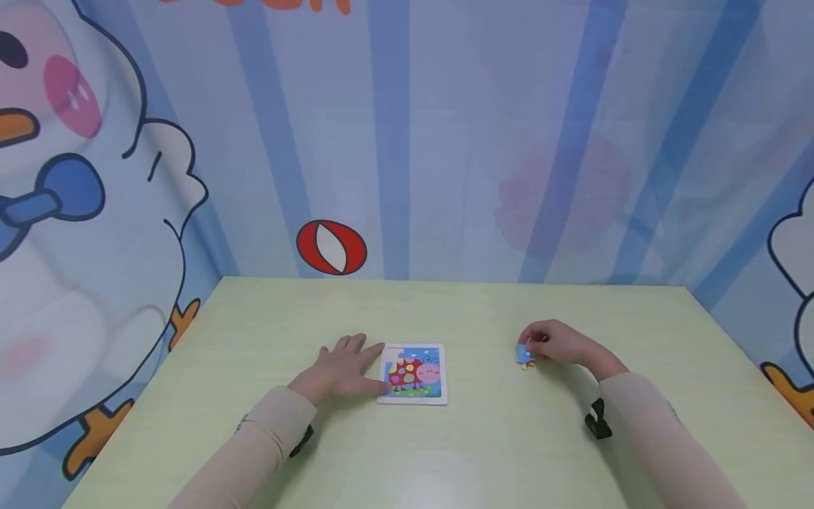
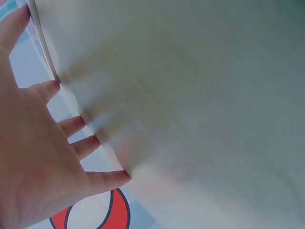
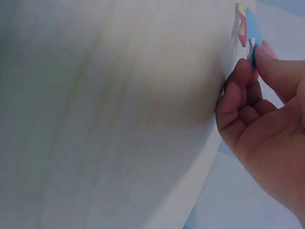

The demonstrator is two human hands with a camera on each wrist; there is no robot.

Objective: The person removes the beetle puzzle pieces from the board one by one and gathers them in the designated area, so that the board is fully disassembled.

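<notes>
A square ladybug jigsaw puzzle (image 1: pixel 415 375) in a white-edged tray lies on the table, with a gap in the picture at its upper left. My left hand (image 1: pixel 346 369) is spread flat beside it, thumb and index finger at the tray's left edge; the left wrist view shows its fingertips on the tabletop. Off to the right, my right hand (image 1: pixel 559 345) pinches a small blue jigsaw piece (image 1: pixel 523 355) with red and yellow parts between thumb and fingers. In the right wrist view the piece (image 3: pixel 252 33) stands tilted up from the fingertips, the other fingers curled under.
The pale yellow-green table (image 1: pixel 483 452) ends at a blue striped cloth backdrop (image 1: pixel 445 141) printed with cartoon birds and a red-and-white ball (image 1: pixel 331 247). A black strap part (image 1: pixel 598 420) hangs under the right wrist.
</notes>
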